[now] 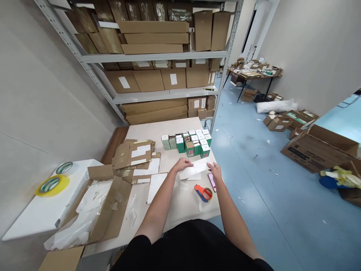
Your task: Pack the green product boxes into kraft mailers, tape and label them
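Paper (199, 168), white and longer than wide, is held by us above the right part of the table (182, 205). Its long axis runs from left to right, with the right end somewhat farther from us. Our left hand (182, 165) has thumb and fingers clamped on the left part, at the far edge; our right hand (215, 170) pinches the right end, so the paper lies between both hands and neither one is nearer to it. Under it we see another white piece (195, 176), partly hidden; whether the two touch, we cannot tell. Green-and-white boxes (196, 148) stand just beyond, on the far side. Phone (212, 183) lies just near of the right hand, and orange tape dispenser (201, 190) lies nearer to us, left of the phone
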The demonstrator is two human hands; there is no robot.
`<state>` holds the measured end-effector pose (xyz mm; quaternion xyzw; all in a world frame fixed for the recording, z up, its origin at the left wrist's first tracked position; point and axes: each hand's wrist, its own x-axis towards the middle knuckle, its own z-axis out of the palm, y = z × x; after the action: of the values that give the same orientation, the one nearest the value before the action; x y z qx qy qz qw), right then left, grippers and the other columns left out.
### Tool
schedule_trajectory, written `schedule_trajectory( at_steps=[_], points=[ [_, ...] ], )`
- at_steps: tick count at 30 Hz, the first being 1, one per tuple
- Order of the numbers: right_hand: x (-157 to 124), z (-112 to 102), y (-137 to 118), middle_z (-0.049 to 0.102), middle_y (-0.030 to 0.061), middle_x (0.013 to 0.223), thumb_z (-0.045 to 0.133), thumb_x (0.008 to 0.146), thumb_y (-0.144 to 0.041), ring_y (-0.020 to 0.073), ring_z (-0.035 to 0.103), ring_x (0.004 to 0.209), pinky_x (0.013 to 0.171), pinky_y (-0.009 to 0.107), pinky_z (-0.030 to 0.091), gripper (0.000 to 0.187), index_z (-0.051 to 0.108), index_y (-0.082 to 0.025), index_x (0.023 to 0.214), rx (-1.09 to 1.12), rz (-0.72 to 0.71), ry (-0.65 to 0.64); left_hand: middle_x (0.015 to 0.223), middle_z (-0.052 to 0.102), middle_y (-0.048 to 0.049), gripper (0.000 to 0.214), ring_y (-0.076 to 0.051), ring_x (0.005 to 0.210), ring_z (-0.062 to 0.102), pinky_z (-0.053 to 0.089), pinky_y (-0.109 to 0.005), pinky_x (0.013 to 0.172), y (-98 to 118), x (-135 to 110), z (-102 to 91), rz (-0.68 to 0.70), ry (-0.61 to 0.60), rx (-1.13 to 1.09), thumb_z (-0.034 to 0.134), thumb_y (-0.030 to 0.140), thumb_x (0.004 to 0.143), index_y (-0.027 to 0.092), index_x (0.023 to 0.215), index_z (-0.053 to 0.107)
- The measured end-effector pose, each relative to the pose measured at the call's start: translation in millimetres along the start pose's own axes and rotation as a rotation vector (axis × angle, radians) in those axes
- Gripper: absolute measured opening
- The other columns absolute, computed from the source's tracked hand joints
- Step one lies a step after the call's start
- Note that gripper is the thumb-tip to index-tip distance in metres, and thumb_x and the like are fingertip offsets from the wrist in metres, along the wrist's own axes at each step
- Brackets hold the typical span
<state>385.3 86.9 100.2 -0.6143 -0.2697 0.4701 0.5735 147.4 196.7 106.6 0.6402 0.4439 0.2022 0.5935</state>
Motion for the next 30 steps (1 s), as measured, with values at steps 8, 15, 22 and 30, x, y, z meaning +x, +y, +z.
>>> schedule_trajectory(
  at_steps=[8,15,22,30],
  points=[
    [-2,3,-7,0.075,0.0054,0.083,0.085,0.057,-0.052,0.0171,0.067,0.074,0.056,0.022,0.049,0.049,0.074,-0.015,0.088,0.112,0.043,0.042,0.075,0.075,-0.0051,0.046,-0.018,0.068,0.065,0.047,-0.025,0.059,11,1,8.5,0.031,-0.011,-0.034,0.089,0.056,0.058,0.015,0.075,0.079],
    [19,-46,-27,0.074,0.0052,0.08,0.085,0.055,-0.053,0.0162,0.066,0.068,0.052,0.023,0.052,0.05,0.069,-0.017,0.085,0.249,-0.023,0.301,0.077,0.074,-0.0073,0.052,-0.02,0.075,0.066,0.05,-0.028,0.067,7,-19,-28.6,0.076,0.242,-0.073,0.085,0.063,0.062,0.014,0.075,0.077],
    [7,-21,-57,0.076,0.0064,0.09,0.088,0.06,-0.047,0.0168,0.069,0.074,0.055,0.024,0.055,0.048,0.073,-0.017,0.094,0.27,-0.086,0.052,0.087,0.078,-0.0077,0.039,-0.023,0.084,0.069,0.052,-0.029,0.072,13,2,-11.3,0.105,0.303,0.029,0.079,0.054,0.071,0.015,0.08,0.079],
    [-30,40,-67,0.077,0.0045,0.094,0.087,0.057,-0.032,0.0209,0.07,0.087,0.076,0.031,0.058,0.051,0.071,-0.018,0.103,0.226,-0.096,-0.188,0.123,0.075,-0.0127,0.057,-0.027,0.116,0.068,0.052,-0.033,0.097,31,-6,18.8,0.065,0.463,0.052,0.074,0.043,0.083,0.016,0.133,0.07]
  ],
)
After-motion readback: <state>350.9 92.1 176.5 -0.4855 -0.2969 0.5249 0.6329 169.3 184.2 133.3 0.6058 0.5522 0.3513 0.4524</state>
